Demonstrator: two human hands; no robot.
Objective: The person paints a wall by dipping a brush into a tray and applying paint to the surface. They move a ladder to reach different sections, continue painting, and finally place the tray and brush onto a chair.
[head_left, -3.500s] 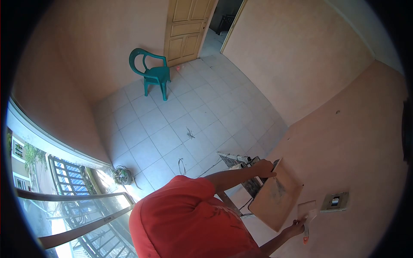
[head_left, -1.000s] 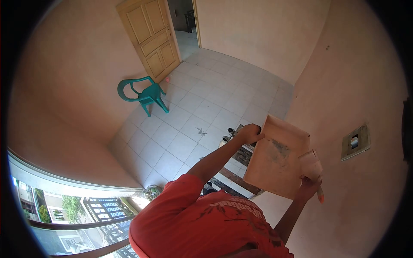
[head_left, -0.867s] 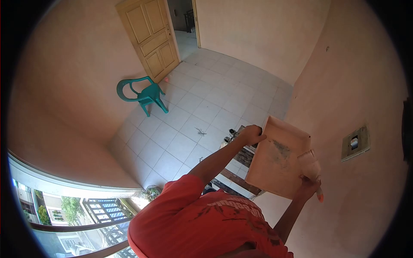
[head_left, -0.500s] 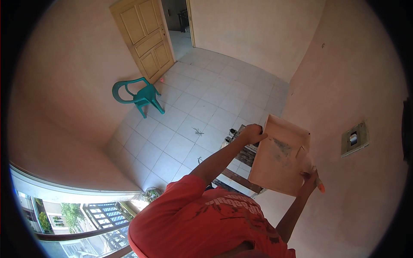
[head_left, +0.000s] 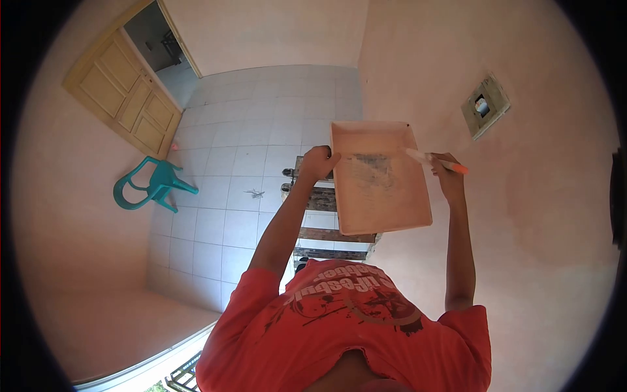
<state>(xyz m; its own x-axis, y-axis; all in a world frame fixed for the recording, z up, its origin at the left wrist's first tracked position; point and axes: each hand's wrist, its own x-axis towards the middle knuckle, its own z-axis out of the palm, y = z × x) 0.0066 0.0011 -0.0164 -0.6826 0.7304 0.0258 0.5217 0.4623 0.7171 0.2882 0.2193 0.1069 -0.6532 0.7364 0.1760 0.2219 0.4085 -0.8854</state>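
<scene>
A paint tray (head_left: 382, 196), pinkish-orange with a dark patch inside, is held up in front of my chest. My left hand (head_left: 318, 163) grips its left rim, fingers closed around the edge. To the right of the tray, my right hand (head_left: 449, 175) is closed on a paintbrush (head_left: 456, 167) with an orange-tipped handle. The pale bristle end of the brush points left, over the tray's upper right rim. Whether the bristles touch the rim cannot be told.
Worn wooden slats (head_left: 321, 198) lie below and left of the tray. The pink wall (head_left: 522, 215) at the right has a socket box (head_left: 484, 106). On the tiled floor (head_left: 241, 157) stands a green chair (head_left: 160, 185), near an open wooden door (head_left: 130, 91).
The view has turned, so the door and chair appear further left. The tray is now more upright in view, and the brush has come off its inside to the right rim.
</scene>
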